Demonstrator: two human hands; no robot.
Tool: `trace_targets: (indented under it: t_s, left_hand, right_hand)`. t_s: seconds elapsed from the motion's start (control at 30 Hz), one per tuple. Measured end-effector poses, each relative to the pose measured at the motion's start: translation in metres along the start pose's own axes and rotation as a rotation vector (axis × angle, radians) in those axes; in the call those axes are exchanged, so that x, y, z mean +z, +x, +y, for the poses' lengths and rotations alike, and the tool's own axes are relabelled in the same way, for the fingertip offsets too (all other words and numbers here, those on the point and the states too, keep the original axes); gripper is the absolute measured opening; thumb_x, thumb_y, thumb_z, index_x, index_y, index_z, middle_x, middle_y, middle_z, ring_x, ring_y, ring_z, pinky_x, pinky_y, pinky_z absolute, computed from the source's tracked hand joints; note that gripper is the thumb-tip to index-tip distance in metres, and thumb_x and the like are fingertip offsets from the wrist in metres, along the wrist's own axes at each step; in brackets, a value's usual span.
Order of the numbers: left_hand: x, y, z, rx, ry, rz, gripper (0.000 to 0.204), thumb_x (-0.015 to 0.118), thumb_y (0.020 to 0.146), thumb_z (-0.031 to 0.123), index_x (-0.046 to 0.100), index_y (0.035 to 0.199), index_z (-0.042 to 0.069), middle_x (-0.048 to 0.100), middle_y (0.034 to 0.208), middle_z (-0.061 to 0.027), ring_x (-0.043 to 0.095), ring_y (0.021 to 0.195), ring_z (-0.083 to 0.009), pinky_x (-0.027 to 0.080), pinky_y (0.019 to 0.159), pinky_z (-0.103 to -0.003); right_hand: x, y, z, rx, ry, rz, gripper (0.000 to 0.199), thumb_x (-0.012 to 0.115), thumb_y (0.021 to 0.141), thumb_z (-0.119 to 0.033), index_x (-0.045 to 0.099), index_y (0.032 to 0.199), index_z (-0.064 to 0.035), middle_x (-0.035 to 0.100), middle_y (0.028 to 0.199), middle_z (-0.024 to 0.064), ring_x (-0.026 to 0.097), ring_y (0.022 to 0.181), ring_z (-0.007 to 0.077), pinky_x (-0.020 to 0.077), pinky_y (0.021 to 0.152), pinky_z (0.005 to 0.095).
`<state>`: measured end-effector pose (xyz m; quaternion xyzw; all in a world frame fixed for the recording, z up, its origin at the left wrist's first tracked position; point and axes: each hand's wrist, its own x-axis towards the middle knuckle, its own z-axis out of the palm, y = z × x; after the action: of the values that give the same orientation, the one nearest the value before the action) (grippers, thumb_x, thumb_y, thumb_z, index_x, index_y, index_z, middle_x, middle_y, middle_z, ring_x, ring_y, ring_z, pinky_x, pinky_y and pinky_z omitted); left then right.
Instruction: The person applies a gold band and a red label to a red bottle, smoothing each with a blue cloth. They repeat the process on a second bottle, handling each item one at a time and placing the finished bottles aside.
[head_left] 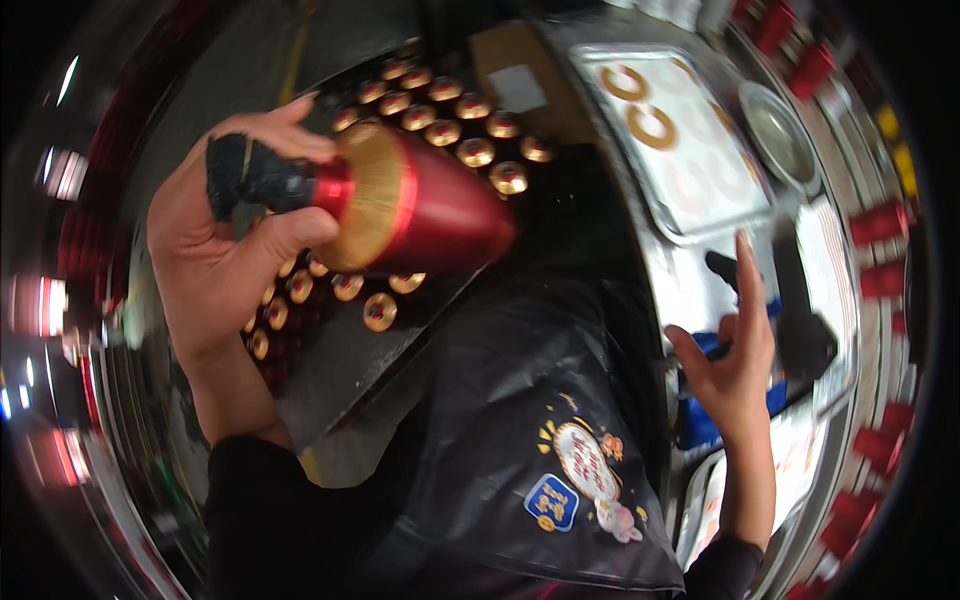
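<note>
My left hand [225,265] grips the black handle of a red cone-shaped dispenser [420,205] with a gold band, held on its side above a dark mould plate [340,370]. The plate carries rows of small round golden cakes [475,152] with red centres. My right hand [735,365] is raised over the steel counter with its fingers spread, the forefinger pointing up, nothing in it. It hovers next to a black tool [800,320] and a blue cloth [705,425].
A metal tray [700,215] lined with white paper holds two brown rings [650,125]. A round steel bowl [780,135] stands beside it. Red containers [880,222] line the right edge. A black apron [530,440] with printed patches hangs below me.
</note>
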<state>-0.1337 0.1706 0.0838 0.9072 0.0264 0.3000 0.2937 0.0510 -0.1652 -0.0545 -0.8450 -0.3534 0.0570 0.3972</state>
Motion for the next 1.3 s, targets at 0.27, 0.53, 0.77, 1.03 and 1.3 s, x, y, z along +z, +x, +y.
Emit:
trace_targets:
  t_s: [0.27,0.53,0.77,1.03,1.3]
  left_hand:
    - [-0.065,-0.249,-0.105,-0.524,1.039,0.354,0.031,0.082,0.080,0.017,0.059,0.081,-0.003,0.061,0.089,-0.0243,0.060,0.085,-0.0449,0.047,0.072,-0.051]
    - [0.004,-0.410,-0.227,-1.005,0.789,0.429,0.026,0.078,0.077,0.011,0.056,0.081,-0.002,0.062,0.084,-0.0214,0.061,0.083,-0.0456,0.049,0.071,-0.052]
    - [0.023,-0.428,-0.270,-0.935,0.700,0.392,0.026,0.076,0.080,0.014,0.056,0.082,-0.002,0.061,0.084,-0.0213,0.059,0.083,-0.0455,0.048,0.073,-0.052]
    - [0.018,-0.468,-0.288,-1.050,0.477,0.352,0.038,0.074,0.090,0.021,0.065,0.116,-0.005,0.069,0.101,-0.0235,0.067,0.090,-0.0374,0.054,0.082,-0.043]
    - [0.006,-0.298,-0.276,-1.034,0.550,0.612,0.041,0.067,0.100,0.032,0.062,0.100,-0.008,0.070,0.090,-0.0225,0.067,0.077,-0.0284,0.052,0.066,-0.042]
  right_hand:
    - [0.020,0.001,-0.017,0.006,-0.012,-0.150,0.092,0.073,0.074,0.002,0.037,0.158,-0.0069,0.058,0.144,0.0201,0.033,0.055,0.0079,0.0351,0.051,0.0223]
    - [0.019,0.004,-0.016,0.048,-0.073,-0.147,0.090,0.070,0.076,0.007,0.037,0.159,-0.0076,0.060,0.143,0.0208,0.039,0.057,0.0120,0.0364,0.052,0.0247]
    - [0.024,0.006,-0.040,0.147,-0.199,-0.158,0.090,0.072,0.075,0.006,0.039,0.158,-0.0096,0.065,0.134,0.0213,0.052,0.064,0.0163,0.0461,0.061,0.0296]
    - [0.024,-0.002,-0.056,0.179,-0.157,-0.298,0.079,0.078,0.084,-0.016,0.041,0.153,-0.0052,0.065,0.123,0.0241,0.067,0.107,0.0403,0.0542,0.088,0.0461]
    - [-0.015,-0.037,-0.062,0.089,0.046,-0.103,0.073,0.073,0.091,-0.023,0.039,0.155,-0.0112,0.064,0.110,0.0219,0.066,0.082,0.0366,0.0543,0.076,0.0443]
